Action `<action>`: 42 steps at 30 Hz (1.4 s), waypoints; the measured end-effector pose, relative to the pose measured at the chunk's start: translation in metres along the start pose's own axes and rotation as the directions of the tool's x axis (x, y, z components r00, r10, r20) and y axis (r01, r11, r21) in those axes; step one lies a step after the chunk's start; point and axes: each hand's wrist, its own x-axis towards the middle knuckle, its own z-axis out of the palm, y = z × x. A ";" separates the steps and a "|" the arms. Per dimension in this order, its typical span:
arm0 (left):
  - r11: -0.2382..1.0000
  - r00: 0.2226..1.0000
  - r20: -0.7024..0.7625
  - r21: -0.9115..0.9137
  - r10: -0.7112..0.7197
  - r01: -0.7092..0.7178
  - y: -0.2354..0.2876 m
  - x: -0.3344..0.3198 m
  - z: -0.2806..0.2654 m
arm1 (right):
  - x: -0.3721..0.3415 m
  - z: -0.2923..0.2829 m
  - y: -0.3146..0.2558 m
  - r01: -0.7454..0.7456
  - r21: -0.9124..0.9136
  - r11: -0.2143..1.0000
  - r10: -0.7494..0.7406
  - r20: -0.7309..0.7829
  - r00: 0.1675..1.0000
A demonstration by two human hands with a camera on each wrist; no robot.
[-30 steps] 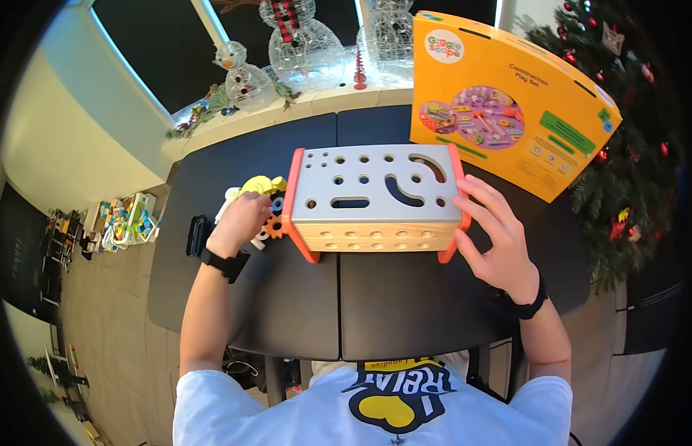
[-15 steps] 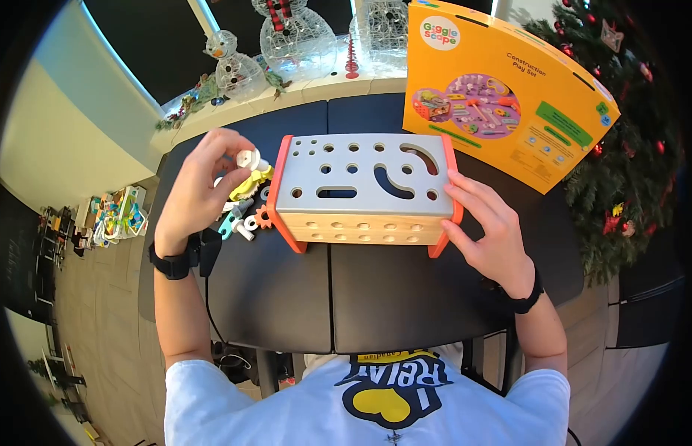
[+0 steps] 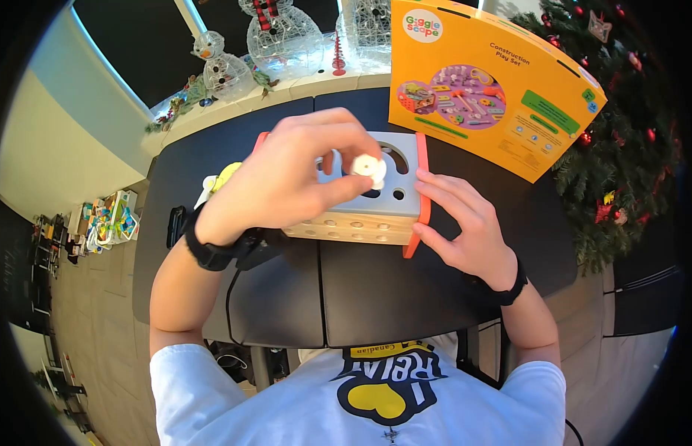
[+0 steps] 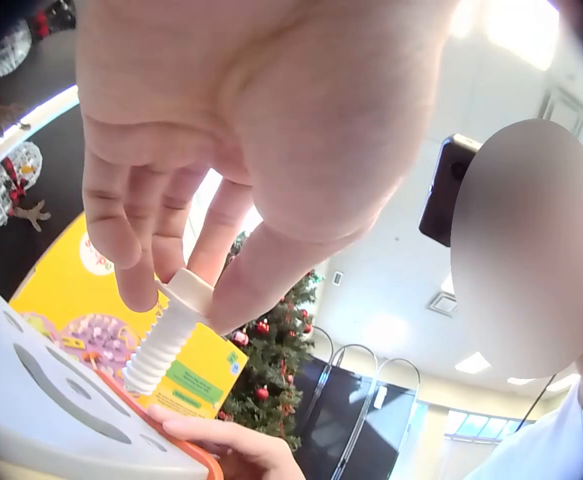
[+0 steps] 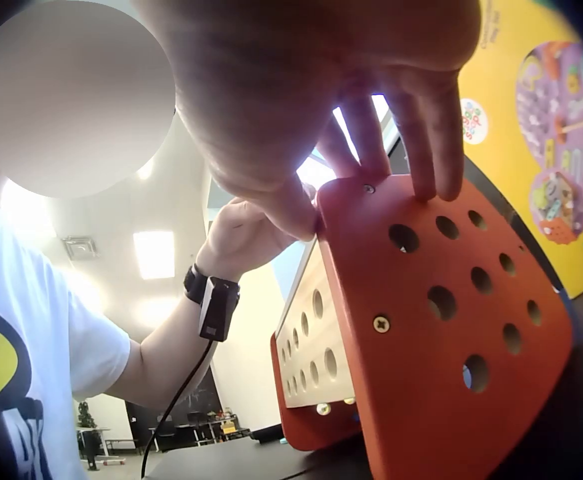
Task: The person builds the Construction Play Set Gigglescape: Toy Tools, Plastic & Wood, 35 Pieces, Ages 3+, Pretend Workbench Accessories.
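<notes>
My left hand (image 3: 283,175) pinches a white toy bolt (image 4: 160,345) by its head between thumb and fingers. In the left wrist view the bolt's threaded shaft points down toward the grey perforated top (image 4: 32,400) of a toy workbench (image 3: 346,230). That hand hides much of the workbench's left part in the head view. My right hand (image 3: 471,227) rests at the workbench's right end, fingers fairly straight against the red end panel (image 5: 422,300) and thumb by its front edge. Holes and a curved slot show in the top.
Yellow and white toy pieces (image 3: 225,177) lie left of the workbench, partly behind my left forearm. A yellow Construction Play Set box (image 3: 502,97) stands behind on the right. The dark table (image 3: 405,297) has a seam down its middle. A decorated Christmas tree (image 3: 613,149) stands farther right.
My left hand has picked up the white bolt from the pieces at the left and carried it right, over the workbench top. My right hand has stayed at the red end panel.
</notes>
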 end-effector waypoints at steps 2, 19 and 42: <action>0.999 0.999 0.025 -0.023 0.038 -0.037 -0.003 0.010 0.010 | 0.000 0.001 0.001 0.001 0.007 1.000 -0.001 -0.002 1.000; 0.958 0.967 0.175 0.187 0.183 -0.215 0.002 0.039 0.015 | 0.006 -0.005 0.004 -0.009 0.003 1.000 0.009 0.027 1.000; 0.943 0.946 0.315 0.286 0.076 -0.171 0.014 0.049 0.009 | 0.009 -0.008 0.001 -0.042 0.002 0.999 0.042 0.062 0.997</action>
